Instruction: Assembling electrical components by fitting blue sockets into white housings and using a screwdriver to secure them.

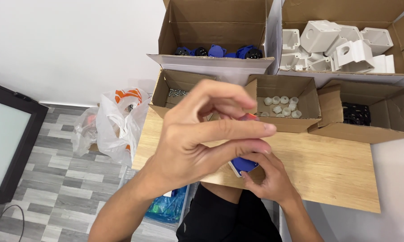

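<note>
Left to right, as I see it. Plastic bag (117,121), white and orange, on the tiled floor beside the bench: untouched. My left hand (202,139), raised over the wooden bench (327,170), fingers curled narrow, tips pinched near something small and orange-red (251,116) that I can barely make out; whether I truly grip it I cannot tell. Behind the hand, a small box of screws (177,93). Below, my right hand (267,175) closes around the blue part (244,165), white-edged, held just above the bench's near edge. Back row: box of blue parts (217,51), then a box of white housings (341,45). Front row: box of white caps (282,105), box of black parts (356,114). Progress, by my judgement: one blue piece in hand, assembly midway at best; no finished unit lies on the bench, and every box holds stock.
</note>
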